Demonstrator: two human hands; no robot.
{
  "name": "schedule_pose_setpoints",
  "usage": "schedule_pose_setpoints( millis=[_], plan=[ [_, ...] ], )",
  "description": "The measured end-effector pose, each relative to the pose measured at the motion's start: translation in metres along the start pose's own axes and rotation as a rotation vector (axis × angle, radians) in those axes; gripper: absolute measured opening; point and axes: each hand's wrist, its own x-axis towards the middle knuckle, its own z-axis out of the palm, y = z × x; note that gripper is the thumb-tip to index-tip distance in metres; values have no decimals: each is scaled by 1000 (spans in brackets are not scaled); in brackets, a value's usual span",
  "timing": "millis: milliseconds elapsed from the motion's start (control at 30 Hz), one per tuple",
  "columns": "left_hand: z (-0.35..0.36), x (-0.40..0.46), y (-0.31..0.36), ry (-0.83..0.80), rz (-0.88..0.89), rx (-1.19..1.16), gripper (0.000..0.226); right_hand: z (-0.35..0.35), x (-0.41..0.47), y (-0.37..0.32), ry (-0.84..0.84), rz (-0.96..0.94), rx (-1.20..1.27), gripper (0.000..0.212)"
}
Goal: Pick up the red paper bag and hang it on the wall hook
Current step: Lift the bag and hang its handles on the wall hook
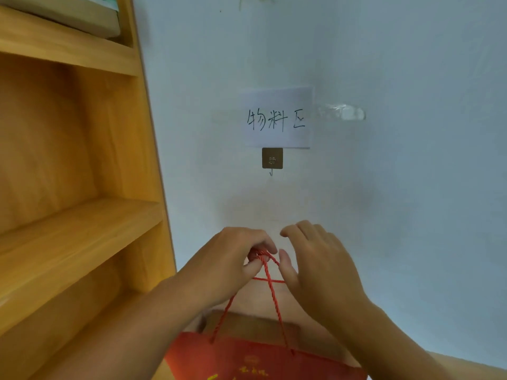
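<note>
Both hands are raised in front of the pale wall [411, 187]: the left hand [230, 259] is closed around the gathered red cord handles [270, 275] of the red paper bag [247, 357], while the right hand [321, 267] is loosely open just beside it, its thumb touching the cords and its fingers spread. The bag hangs from the left hand's grip at the bottom of the view, open mouth upward, below the wall hook [272, 160]. The hook is fixed under a handwritten paper label [277, 119], and a wooden shelf unit [82, 160] stands to the left.
</note>
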Motion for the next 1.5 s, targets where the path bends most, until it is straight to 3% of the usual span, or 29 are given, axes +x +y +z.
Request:
schedule_pose_setpoints(
  millis=[267,633,1167,1500],
  plan=[
    [-4,90,-56,27,69,-123,21,42,65,22,3,101,-112,27],
    [-10,223,-130,-135,39,-207,22,83,130,58,-16,184,-228,18],
    [16,317,-174,154,-13,-164,19,123,170,95,-43,182,-192,17],
    [27,325,-163,113,91,36,15,130,166,108,-70,195,-173,16]
  ],
)
